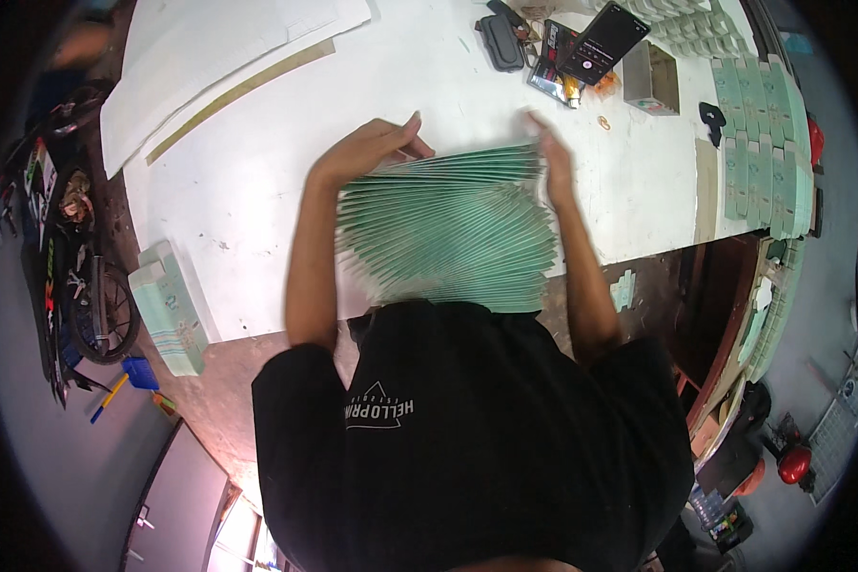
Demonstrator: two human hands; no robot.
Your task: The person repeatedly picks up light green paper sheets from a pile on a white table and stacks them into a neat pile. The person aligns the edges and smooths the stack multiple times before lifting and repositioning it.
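Fingers loosely bent on left hand, straighter on blurry right hand, can't tell if either's gripping; one fanned green stack between them, table's near edge, one phone toward far-right corner.

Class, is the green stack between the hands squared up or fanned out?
Fanned out: the green stack shows many separate edges at differing angles, between left hand and right hand.

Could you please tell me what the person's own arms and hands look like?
The left hand and the right hand are bare, without gloves; the right one is blurred. Both forearms are uncovered, with no watch or bracelet visible. The short sleeves are plain black, part of a black shirt with a white print.
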